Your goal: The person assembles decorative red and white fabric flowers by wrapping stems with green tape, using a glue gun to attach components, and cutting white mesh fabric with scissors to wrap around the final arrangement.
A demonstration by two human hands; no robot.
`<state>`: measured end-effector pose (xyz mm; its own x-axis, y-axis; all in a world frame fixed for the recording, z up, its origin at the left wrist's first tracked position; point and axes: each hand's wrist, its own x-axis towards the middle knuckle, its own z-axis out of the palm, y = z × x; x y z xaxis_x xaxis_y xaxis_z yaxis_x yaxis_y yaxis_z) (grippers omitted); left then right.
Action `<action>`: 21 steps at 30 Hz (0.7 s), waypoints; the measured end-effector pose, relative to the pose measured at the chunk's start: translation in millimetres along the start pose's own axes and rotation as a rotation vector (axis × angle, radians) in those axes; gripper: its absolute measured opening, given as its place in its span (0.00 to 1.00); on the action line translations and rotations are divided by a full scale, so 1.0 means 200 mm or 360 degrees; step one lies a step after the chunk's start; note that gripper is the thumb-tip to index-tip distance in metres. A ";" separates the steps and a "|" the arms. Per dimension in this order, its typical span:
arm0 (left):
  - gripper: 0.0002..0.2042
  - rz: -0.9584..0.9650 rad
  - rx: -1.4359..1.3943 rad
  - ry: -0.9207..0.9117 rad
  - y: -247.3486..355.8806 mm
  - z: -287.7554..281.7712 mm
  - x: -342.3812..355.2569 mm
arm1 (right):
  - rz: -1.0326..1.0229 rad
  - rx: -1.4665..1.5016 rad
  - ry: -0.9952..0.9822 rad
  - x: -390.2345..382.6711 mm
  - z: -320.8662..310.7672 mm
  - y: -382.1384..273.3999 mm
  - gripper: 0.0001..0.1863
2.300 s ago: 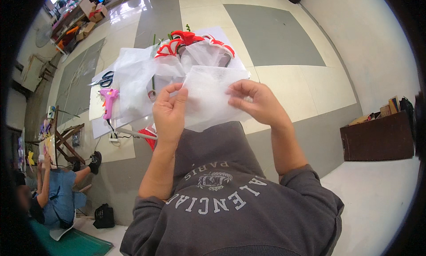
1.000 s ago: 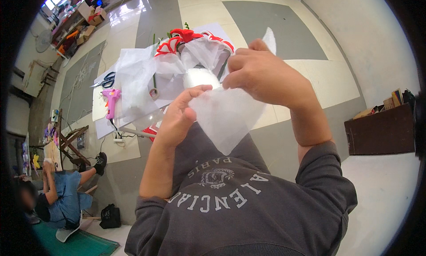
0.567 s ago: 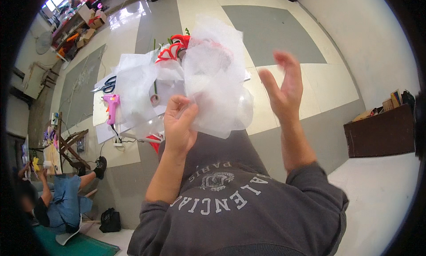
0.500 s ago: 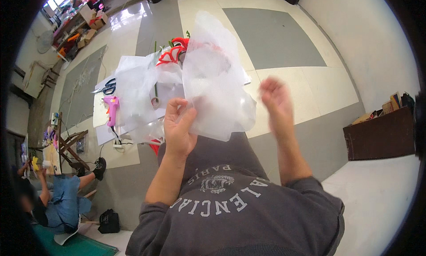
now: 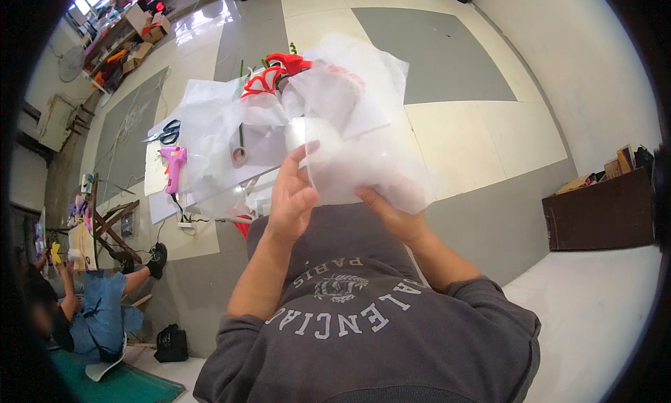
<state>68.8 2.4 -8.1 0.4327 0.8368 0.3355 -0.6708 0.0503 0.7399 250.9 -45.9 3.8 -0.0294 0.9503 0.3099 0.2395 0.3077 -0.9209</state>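
Observation:
A translucent white wrapping sheet [image 5: 342, 169] is spread in front of me above my lap. My left hand [image 5: 290, 206] has its near left edge between thumb and fingers. My right hand [image 5: 395, 213] grips the lower right part, its thumb on top and its fingers showing faintly through the sheet. Beyond it, red and white flowers [image 5: 264, 83] with green stems lie on the work surface, partly covered by white wrap. Another white sheet [image 5: 206, 123] lies to the left, beside a roll of tape [image 5: 239, 155].
At the left edge of the work surface lie dark-handled scissors [image 5: 168, 132] and a pink glue gun [image 5: 173, 167], its cord running to a power strip [image 5: 186, 225]. A person [image 5: 98, 312] sits at the lower left. A brown box [image 5: 597, 211] stands by the right wall.
My right hand has come down and left from the air onto the sheet's lower right part. The sheet has lowered and spread wider, while my left hand stays at its left edge.

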 end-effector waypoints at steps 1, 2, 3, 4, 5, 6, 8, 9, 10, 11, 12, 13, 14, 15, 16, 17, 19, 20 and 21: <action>0.28 -0.0012 0.0105 0.0095 0.01 0.00 0.01 | 0.0005 -0.0074 -0.0074 0.00 -0.01 0.00 0.15; 0.27 -0.0033 0.0202 0.0184 0.01 0.00 0.02 | 0.0018 -0.0152 -0.0138 0.00 -0.03 0.00 0.16; 0.27 -0.0054 0.0300 0.0271 0.02 0.00 0.03 | 0.0031 -0.0231 -0.0201 0.01 -0.04 0.01 0.18; 0.26 -0.0152 0.0424 0.0306 0.04 0.01 0.04 | -0.0009 0.0024 -0.0120 -0.01 -0.03 0.03 0.20; 0.25 -0.0244 0.0547 0.0332 0.06 0.04 0.04 | -0.0057 0.0272 -0.0033 -0.04 -0.02 0.06 0.21; 0.25 -0.0335 0.0671 0.0356 0.07 0.05 0.05 | -0.0107 0.0520 0.0055 -0.05 -0.03 0.08 0.23; 0.23 -0.0400 0.0744 0.0327 0.07 0.04 0.03 | -0.0022 0.1025 0.0045 -0.04 -0.06 0.09 0.26; 0.23 -0.0433 0.0777 0.0312 0.06 0.03 0.02 | 0.0021 0.1276 0.0039 -0.04 -0.07 0.09 0.27; 0.22 -0.0416 0.0816 0.0304 0.05 0.02 0.01 | 0.0031 0.1404 0.0011 -0.03 -0.09 0.09 0.28; 0.22 -0.0396 0.0855 0.0294 0.03 0.02 0.00 | 0.0036 0.1531 -0.0020 -0.02 -0.11 0.08 0.28; 0.21 -0.0375 0.0893 0.0283 0.02 0.01 -0.01 | 0.0041 0.1657 -0.0050 -0.01 -0.12 0.07 0.28; 0.22 -0.0355 0.0921 0.0271 0.00 0.00 -0.01 | 0.0050 0.1644 -0.0032 0.00 -0.14 0.06 0.29; 0.22 -0.0338 0.0954 0.0258 -0.01 -0.01 -0.02 | 0.0058 0.1637 -0.0012 0.00 -0.15 0.06 0.30; 0.23 -0.0320 0.0987 0.0246 -0.02 -0.02 -0.02 | 0.0066 0.1629 0.0009 0.01 -0.16 0.05 0.30; 0.22 -0.0336 0.0996 0.0235 -0.03 -0.02 -0.02 | 0.0087 0.1659 0.0018 0.02 -0.17 0.06 0.30; 0.21 -0.0351 0.1012 0.0227 -0.03 -0.02 -0.03 | 0.0106 0.1694 0.0023 0.02 -0.17 0.06 0.30; 0.21 -0.0377 0.1045 0.0185 -0.04 -0.05 -0.04 | 0.0102 0.1702 0.0002 0.03 -0.18 0.08 0.28; 0.21 -0.0387 0.1063 0.0156 -0.05 -0.07 -0.04 | 0.0082 0.1676 -0.0026 0.03 -0.18 0.11 0.27; 0.21 -0.0396 0.1081 0.0128 -0.05 -0.08 -0.05 | 0.0063 0.1649 -0.0056 0.04 -0.18 0.12 0.27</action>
<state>61.6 2.8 -28.7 0.4608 0.8833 0.0858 -0.0251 -0.0836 0.9962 291.8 -33.5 -6.7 -0.0720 0.9564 0.2831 -0.7104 0.1500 -0.6876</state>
